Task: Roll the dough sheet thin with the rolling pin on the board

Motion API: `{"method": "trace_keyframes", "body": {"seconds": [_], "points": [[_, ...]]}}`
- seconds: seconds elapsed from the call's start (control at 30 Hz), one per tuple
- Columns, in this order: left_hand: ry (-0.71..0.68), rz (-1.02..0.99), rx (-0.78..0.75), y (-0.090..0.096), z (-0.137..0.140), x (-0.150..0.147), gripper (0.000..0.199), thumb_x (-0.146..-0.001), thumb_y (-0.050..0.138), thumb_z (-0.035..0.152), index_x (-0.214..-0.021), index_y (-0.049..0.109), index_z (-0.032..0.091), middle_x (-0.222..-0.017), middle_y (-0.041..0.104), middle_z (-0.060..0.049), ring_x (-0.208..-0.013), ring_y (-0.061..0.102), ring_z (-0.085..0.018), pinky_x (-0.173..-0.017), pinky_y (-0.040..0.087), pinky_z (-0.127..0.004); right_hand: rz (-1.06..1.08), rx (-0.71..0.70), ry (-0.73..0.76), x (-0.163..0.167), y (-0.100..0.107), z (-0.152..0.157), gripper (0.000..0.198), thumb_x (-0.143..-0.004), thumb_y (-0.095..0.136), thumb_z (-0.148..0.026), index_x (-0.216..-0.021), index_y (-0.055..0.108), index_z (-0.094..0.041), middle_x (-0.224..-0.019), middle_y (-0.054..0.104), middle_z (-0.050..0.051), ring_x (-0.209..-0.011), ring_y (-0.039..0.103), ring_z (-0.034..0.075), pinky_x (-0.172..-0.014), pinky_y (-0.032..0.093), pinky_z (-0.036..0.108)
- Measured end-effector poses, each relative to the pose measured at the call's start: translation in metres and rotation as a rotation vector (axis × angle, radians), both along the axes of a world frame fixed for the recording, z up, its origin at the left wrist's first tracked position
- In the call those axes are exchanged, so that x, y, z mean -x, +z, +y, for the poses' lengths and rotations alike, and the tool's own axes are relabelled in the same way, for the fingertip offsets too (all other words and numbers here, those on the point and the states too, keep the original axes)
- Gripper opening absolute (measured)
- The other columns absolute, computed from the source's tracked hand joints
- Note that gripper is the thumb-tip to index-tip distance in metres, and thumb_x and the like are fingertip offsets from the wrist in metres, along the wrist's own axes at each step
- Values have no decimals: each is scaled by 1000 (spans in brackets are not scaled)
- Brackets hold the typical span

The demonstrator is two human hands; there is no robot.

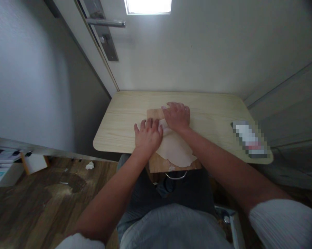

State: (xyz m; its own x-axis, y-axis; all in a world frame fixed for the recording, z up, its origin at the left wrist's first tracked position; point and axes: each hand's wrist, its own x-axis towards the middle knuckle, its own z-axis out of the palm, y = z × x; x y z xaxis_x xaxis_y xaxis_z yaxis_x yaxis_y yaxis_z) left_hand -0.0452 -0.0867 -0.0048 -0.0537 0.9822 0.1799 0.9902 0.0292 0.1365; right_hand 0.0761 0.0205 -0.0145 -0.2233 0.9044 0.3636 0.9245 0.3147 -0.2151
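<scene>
A thin, pale sheet of dough (175,150) lies on a wooden cutting board (159,165). My left hand (148,135) rests over the left side of the dough and board, palm down with fingers spread. Beyond it and to the right, my right hand (177,117) lies palm down at the far part of the dough, thumb out to the left and fingers slightly bent. Between the two hands the dough looks folded or bunched. Whitish residue marks some right-hand fingers. What lies under both palms is hidden.
The board sits on a light wood table (124,114), its near end jutting past the table edge, with a metal handle (176,177) below. A pixelated flat object (250,140) lies at the right. A door with a lever handle (106,22) stands behind. Crumpled paper (90,165) is on the floor.
</scene>
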Motion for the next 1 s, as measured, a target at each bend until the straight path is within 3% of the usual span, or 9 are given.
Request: {"method": "trace_keyframes", "body": {"seconds": [0.2,0.4,0.73,1.0], "points": [[5,-26,11,-4,13,7,52,-102,22,44,-148,39,28,-151,48,-9,-137,40,-33,-112,27,-64,32,16,53,-1,-2,0,49,-102,31,-49,-124,64,-21,-127,66,11,-115,53,28,-98,31,42],[-11,-4,-1,-5,30,19,50,-102,24,42,-147,40,28,-151,47,-10,-136,41,-33,-112,25,-65,-3,53,42,6,0,8,54,-102,29,-53,-127,63,-19,-129,65,14,-116,51,31,-98,30,46],[-4,53,-55,0,57,34,41,-102,27,38,-126,58,26,-137,57,-10,-125,48,-31,-110,28,-57,29,82,63,19,6,26,60,-100,30,-58,-126,64,-15,-122,67,18,-115,53,32,-101,29,49],[-57,67,-50,9,72,40,43,-102,27,38,-120,62,23,-127,62,-11,-120,50,-30,-107,29,-53,92,85,27,28,6,44,63,-99,30,-59,-120,65,-12,-116,68,20,-110,56,32,-99,31,49]]}}
